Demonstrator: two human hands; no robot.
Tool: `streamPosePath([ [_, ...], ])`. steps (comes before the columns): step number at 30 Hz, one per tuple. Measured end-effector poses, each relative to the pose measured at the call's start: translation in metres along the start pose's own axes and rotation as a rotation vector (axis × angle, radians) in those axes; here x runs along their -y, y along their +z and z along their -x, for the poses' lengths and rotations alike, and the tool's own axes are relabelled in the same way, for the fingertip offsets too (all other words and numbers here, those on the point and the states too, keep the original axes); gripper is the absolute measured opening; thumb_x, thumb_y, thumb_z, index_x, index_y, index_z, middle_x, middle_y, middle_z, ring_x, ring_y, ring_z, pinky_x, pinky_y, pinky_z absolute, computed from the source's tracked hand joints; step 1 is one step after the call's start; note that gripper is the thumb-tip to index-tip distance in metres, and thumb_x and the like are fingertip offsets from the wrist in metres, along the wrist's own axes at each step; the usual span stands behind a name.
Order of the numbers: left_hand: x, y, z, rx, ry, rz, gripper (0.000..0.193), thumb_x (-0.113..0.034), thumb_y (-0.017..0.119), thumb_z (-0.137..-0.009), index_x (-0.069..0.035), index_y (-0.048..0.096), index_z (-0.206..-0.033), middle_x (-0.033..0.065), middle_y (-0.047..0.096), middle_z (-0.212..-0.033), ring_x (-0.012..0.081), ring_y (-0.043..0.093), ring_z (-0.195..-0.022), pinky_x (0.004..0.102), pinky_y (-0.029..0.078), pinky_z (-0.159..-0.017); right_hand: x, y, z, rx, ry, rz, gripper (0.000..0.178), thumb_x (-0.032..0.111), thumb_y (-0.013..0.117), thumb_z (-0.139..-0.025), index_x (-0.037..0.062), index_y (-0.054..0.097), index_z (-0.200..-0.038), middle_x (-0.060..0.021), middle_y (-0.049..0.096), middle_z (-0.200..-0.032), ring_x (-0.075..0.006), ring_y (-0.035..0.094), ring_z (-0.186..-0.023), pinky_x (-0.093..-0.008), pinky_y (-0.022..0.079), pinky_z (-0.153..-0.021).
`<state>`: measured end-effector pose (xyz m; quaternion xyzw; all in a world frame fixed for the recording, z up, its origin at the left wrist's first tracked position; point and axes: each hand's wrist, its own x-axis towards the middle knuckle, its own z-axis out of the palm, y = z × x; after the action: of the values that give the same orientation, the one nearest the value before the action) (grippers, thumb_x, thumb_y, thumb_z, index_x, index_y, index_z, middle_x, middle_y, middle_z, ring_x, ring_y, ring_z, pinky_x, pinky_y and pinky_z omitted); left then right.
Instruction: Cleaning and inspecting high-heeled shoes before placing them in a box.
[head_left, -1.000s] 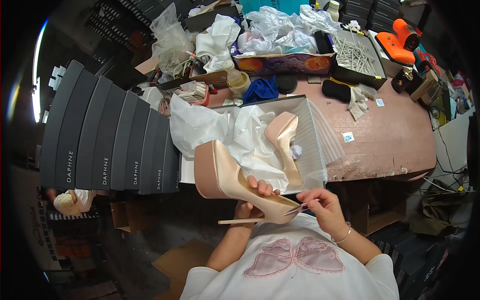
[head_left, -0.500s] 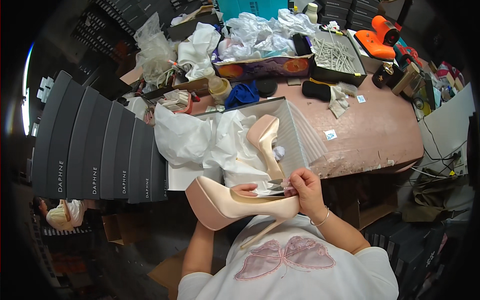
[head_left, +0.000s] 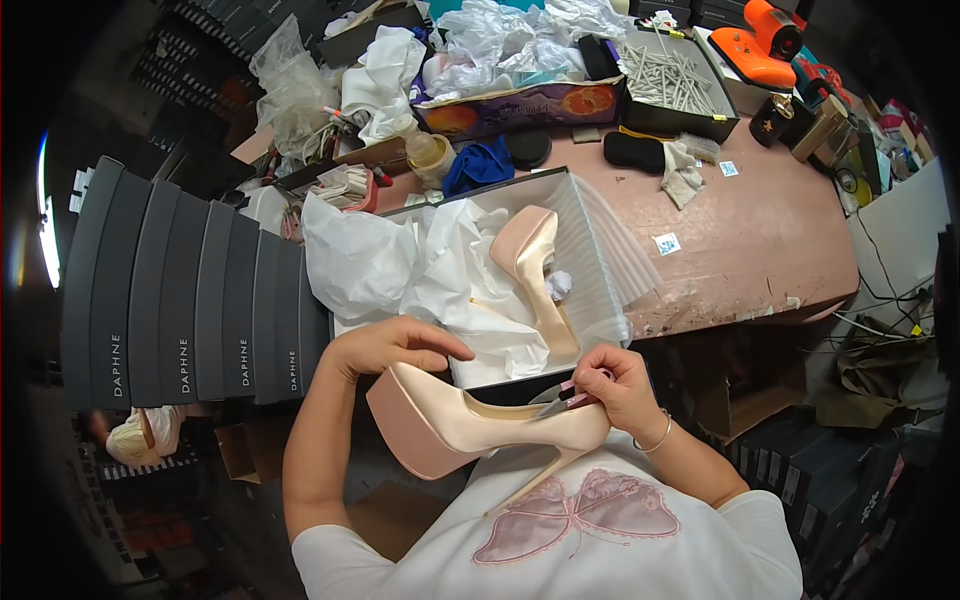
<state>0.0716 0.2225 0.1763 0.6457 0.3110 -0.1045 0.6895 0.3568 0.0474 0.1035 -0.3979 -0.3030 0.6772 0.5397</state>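
A champagne satin platform high-heel pump is in front of my body, toe to the left, its thin heel pointing down over my white shirt. My left hand is open above and behind the toe, fingers stretched to the right. My right hand is closed on small pink-handled snips at the shoe's heel end. Their pointed grey blades reach down at the shoe opening; the tips are partly hidden. Just beyond, the matching pump lies in an open shoe box lined with white tissue paper.
Stacked dark grey shoe boxes stand at the left. Across the pink table sit a purple carton stuffed with plastic, a box of white sticks, a blue cloth, a black pad and an orange device.
My left hand has come from behind the shoe's opening to above its toe and spread out. The snips have turned from above the shoe down toward its opening.
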Motion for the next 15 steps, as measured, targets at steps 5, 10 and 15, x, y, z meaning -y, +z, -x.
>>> streamPosePath([
  [5, -0.018, 0.004, -0.025, 0.177, 0.025, -0.178, 0.038, -0.024, 0.068, -0.088, 0.000, 0.065, -0.118, 0.0115, 0.067, -0.113, 0.0195, 0.061, -0.105, 0.0287, 0.045, -0.093, -0.006, -0.001, 0.001, 0.000, 0.023, 0.104, 0.013, 0.013, 0.067, -0.091, 0.0013, 0.063, -0.087, 0.0009, 0.062, -0.079, -0.0026, 0.054, -0.067, -0.0167, 0.046, -0.060],
  [10, -0.030, 0.081, -0.058, 0.395, 0.103, -0.402, 0.042, -0.031, 0.069, -0.087, 0.001, 0.066, -0.113, 0.0118, 0.065, -0.092, 0.0207, 0.059, -0.084, 0.0309, 0.047, -0.077, -0.021, -0.003, 0.010, -0.106, -0.013, 0.015, 0.014, 0.014, 0.066, -0.091, 0.0019, 0.060, -0.086, -0.0017, 0.062, -0.077, -0.0057, 0.057, -0.066, -0.0192, 0.047, -0.061],
  [15, -0.027, 0.106, -0.050, 0.289, 0.086, -0.041, 0.036, -0.028, 0.070, -0.088, 0.000, 0.067, -0.110, 0.0089, 0.061, -0.087, 0.0163, 0.055, -0.081, 0.0285, 0.044, -0.074, -0.017, -0.025, 0.031, -0.217, 0.017, -0.077, 0.011, 0.011, 0.063, -0.093, 0.0012, 0.062, -0.091, -0.0032, 0.064, -0.085, -0.0085, 0.060, -0.076, -0.0243, 0.052, -0.072],
])
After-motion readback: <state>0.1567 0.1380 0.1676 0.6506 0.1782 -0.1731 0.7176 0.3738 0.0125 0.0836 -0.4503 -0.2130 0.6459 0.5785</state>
